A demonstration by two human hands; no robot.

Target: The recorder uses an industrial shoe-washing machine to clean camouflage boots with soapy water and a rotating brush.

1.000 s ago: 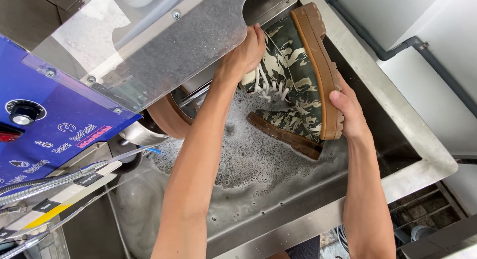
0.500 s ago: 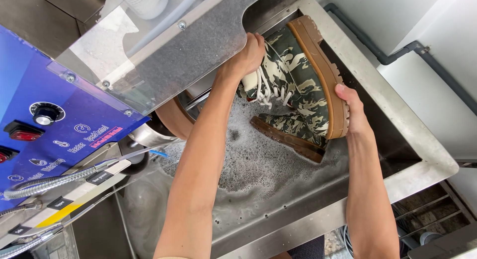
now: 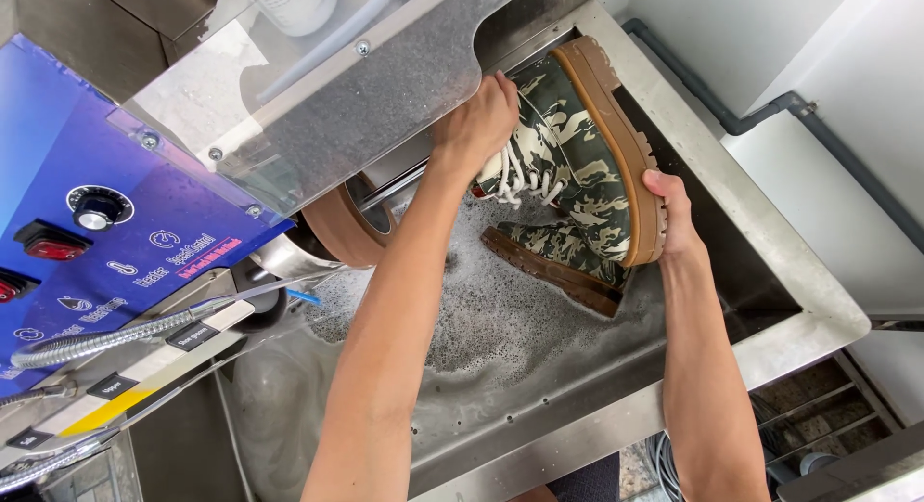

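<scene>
The fingers of the left hand (image 3: 478,125) are closed on the laced upper of one camouflage boot (image 3: 576,165), while its tan sole is gripped by the right hand (image 3: 671,211). A second boot (image 3: 553,261) is seen lying beneath in the foamy water of one steel sink (image 3: 770,261).

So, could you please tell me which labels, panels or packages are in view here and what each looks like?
Control panel: left, blue, with white symbols, a black dial and red switches.
Bottle: top, white, labelled, on the metal shelf.
Strip label: lower left, white and yellow with black tags.
</scene>
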